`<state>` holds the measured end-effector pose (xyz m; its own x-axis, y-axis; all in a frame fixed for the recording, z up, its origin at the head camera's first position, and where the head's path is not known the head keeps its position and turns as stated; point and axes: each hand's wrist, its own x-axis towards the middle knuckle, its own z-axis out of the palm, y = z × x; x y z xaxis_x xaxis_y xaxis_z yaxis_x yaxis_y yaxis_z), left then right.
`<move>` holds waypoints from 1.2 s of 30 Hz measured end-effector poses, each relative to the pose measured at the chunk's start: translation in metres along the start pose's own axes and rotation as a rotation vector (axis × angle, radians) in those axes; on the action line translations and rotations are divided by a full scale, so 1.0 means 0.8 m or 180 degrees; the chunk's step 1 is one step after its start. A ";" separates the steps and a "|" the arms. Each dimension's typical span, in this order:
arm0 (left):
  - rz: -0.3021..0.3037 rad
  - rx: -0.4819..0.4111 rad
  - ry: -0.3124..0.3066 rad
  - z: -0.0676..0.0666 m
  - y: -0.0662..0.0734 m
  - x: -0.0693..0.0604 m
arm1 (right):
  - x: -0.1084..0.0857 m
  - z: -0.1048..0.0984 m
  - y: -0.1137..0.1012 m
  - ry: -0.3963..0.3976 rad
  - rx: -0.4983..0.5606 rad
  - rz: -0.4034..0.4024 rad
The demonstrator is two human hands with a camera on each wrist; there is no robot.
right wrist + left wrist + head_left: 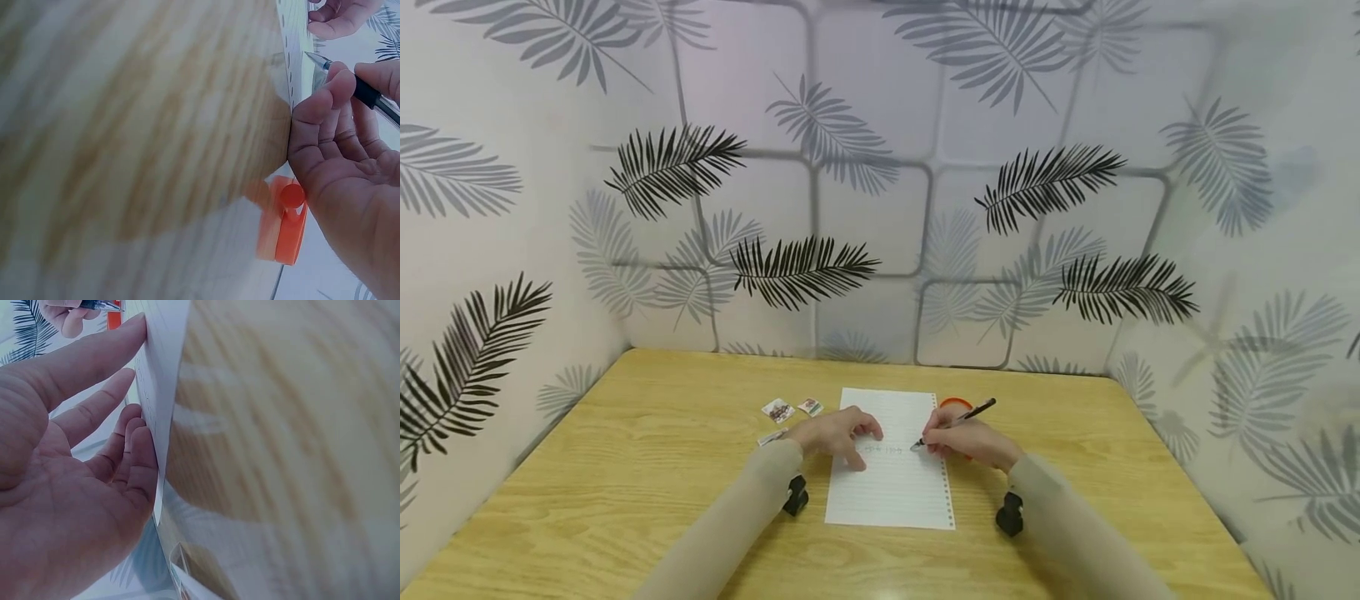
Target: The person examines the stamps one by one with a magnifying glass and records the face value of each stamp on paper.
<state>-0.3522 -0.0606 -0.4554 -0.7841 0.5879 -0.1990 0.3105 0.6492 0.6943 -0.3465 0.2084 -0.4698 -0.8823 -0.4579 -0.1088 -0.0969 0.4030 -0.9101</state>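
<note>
A lined sheet of paper (887, 496) with holes along its right edge lies on the wooden table. Across its middle runs a row of handwriting (883, 450). My right hand (966, 440) pinches a black pen (977, 410), its tip at the paper by the right end of the writing. In the right wrist view the pen (367, 94) sits between thumb and fingers, and the hand's side rests on the sheet's edge. My left hand (842, 433) rests on the left part of the paper, fingertips touching it; in the left wrist view its fingers (94, 415) are relaxed and hold nothing.
An orange object (955, 403), perhaps a tape dispenser, stands just behind my right hand. Several small printed pieces (778, 410) lie left of the paper. Patterned cloth walls (880, 208) with leaf prints enclose the table (662, 433) at the back and sides.
</note>
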 end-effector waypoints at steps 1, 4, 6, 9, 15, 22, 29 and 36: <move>-0.0005 0.0001 0.0001 0.000 0.000 0.001 | 0.000 0.000 0.000 0.0003 -0.0004 -0.0005; -0.0017 0.0003 -0.0005 0.001 0.000 0.002 | 0.001 -0.001 0.001 -0.0012 0.0010 -0.0017; 0.0006 0.0028 -0.0020 0.002 -0.001 0.003 | 0.000 0.000 0.002 -0.0024 0.0018 -0.0006; 0.0048 0.0051 -0.0029 -0.001 -0.002 0.004 | 0.003 -0.002 0.000 -0.0033 0.0022 -0.0008; 0.0031 -0.0021 0.0010 -0.004 -0.001 0.001 | 0.004 -0.003 -0.003 -0.0033 0.0008 -0.0073; 0.0054 -0.0032 -0.0041 -0.002 0.001 0.000 | 0.000 -0.002 0.002 -0.0055 0.0067 -0.0109; 0.0110 -0.0059 -0.0044 0.003 -0.002 0.000 | -0.002 0.000 0.006 -0.0055 0.0104 -0.0054; 0.0093 -0.0065 0.0021 0.000 -0.003 0.001 | 0.001 -0.002 0.003 -0.0036 0.0139 -0.0112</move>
<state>-0.3537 -0.0619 -0.4570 -0.7785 0.6031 -0.1739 0.3223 0.6218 0.7138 -0.3479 0.2104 -0.4717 -0.8735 -0.4801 -0.0808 -0.1072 0.3516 -0.9300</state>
